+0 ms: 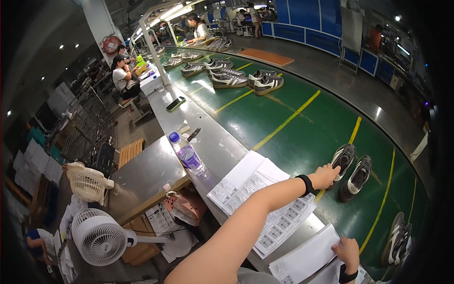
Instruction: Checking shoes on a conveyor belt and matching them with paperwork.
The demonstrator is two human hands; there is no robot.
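Head: shoe [345,153] touching left fingers [335,172]

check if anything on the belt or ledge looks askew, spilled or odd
No spill or damage shows. The untidy bit is the printed sheets on the metal ledge beside the green belt: they lie fanned at uneven angles, edges not squared up, partly hidden behind the left forearm.

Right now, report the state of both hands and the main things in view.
Left hand: touching the left shoe
Left shoe: upright
Right shoe: upright, beside it
Right hand: touching white papers
Label sheets: overlapping, print up
Bottle: upright, capped
Phone: lying flat
White fan: unclear whether running
Overhead lights: lit
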